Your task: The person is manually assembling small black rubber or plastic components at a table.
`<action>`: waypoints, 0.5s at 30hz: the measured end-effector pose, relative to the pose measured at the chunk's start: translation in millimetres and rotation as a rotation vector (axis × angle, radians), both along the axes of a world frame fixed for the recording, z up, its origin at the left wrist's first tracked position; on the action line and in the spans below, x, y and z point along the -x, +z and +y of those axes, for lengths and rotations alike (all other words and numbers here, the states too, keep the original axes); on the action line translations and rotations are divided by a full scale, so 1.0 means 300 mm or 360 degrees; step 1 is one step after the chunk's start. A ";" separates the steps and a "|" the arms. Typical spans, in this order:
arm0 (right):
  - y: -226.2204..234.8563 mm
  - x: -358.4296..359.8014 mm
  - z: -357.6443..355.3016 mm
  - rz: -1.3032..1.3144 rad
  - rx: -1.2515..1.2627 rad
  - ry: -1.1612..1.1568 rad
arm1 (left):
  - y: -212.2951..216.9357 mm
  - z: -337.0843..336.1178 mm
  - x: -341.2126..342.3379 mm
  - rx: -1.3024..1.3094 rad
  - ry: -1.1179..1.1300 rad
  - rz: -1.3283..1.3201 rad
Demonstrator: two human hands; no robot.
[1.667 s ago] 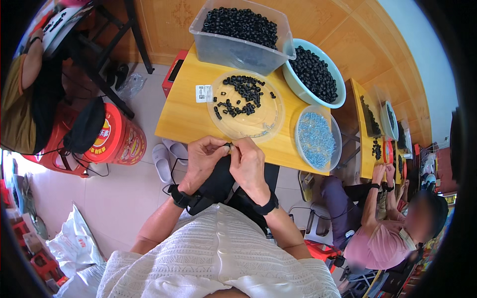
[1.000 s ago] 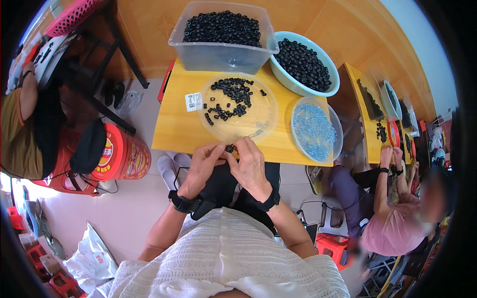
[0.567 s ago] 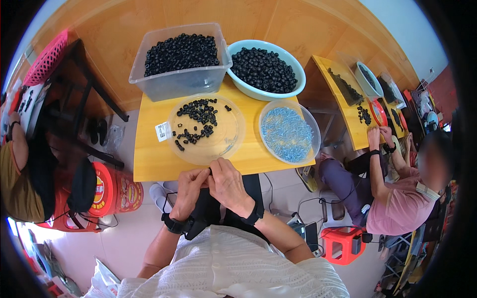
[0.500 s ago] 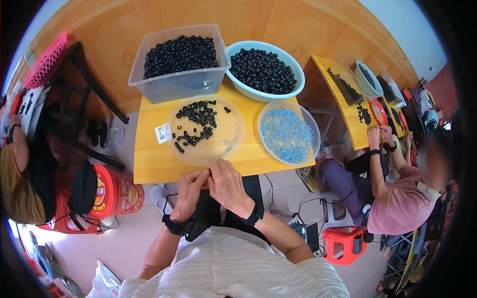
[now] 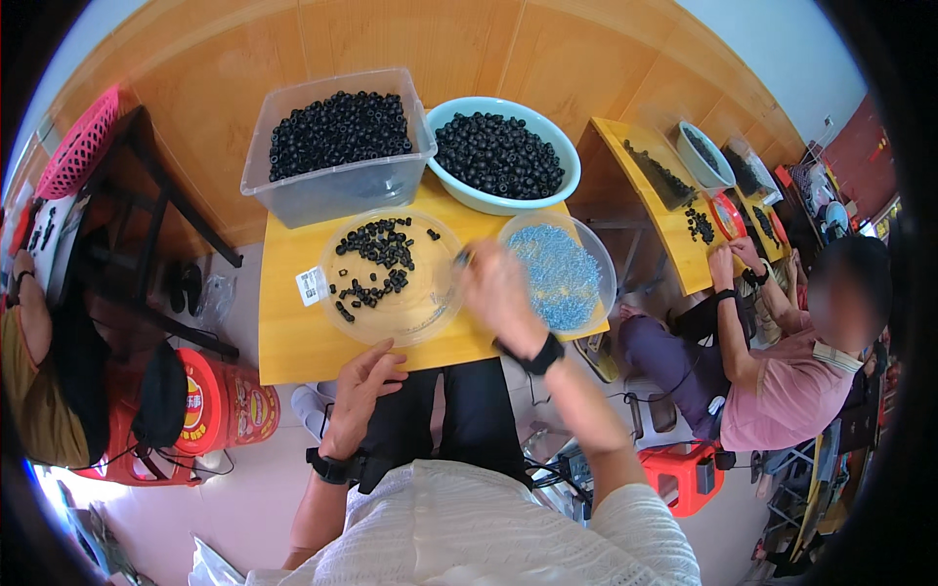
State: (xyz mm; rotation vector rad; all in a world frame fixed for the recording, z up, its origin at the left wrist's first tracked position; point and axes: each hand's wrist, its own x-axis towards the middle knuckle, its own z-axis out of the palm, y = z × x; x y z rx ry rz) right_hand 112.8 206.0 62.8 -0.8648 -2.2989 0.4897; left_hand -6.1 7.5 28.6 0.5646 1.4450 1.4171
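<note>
My left hand [image 5: 363, 396] is held at the table's near edge with its fingers spread and nothing visible in it. My right hand [image 5: 500, 293] is over the right side of a clear round tray [image 5: 428, 288], smeared by motion. A small dark spot shows at its fingertips, too blurred to name. Small black ring-shaped pieces [image 5: 384, 252] lie scattered on the tray's left half. To the right of that hand, a second clear round container [image 5: 607, 283] holds a spread of tiny light-blue pieces [image 5: 555, 269].
Behind the trays stand a clear rectangular bin [image 5: 322, 198] and a pale-blue basin [image 5: 493, 203], both full of black pieces. A white label [image 5: 312, 286] lies by the left tray. On the right, a person [image 5: 782, 391] works at another yellow table [image 5: 645, 220]. A red stool [image 5: 684, 477] stands nearby.
My hands were together in front of the tray and have separated. The right has moved up and right over the tray; the left has dropped slightly and opened.
</note>
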 end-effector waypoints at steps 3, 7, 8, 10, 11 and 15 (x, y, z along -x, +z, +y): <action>0.109 -0.012 0.269 0.0083 -0.0529 -0.0241 | 0.013 -0.030 0.021 -0.0058 -0.0073 -0.0007; 0.241 -0.069 0.359 -0.0042 -0.0687 -0.0572 | 0.052 -0.088 0.102 -0.0117 -0.0180 0.0065; 0.273 -0.094 0.354 -0.0007 -0.0759 -0.0589 | 0.085 -0.112 0.135 -0.0205 -0.0179 0.0145; 0.354 -0.149 0.327 0.0028 -0.0528 -0.0409 | 0.176 -0.172 0.210 -0.0351 -0.0172 0.0419; 0.404 -0.165 0.283 0.0159 -0.0526 -0.0288 | 0.254 -0.197 0.226 -0.0360 -0.0072 0.0491; 0.686 -0.168 -0.035 0.0495 -0.0220 0.0348 | 0.454 -0.392 0.355 -0.1086 0.0296 0.1159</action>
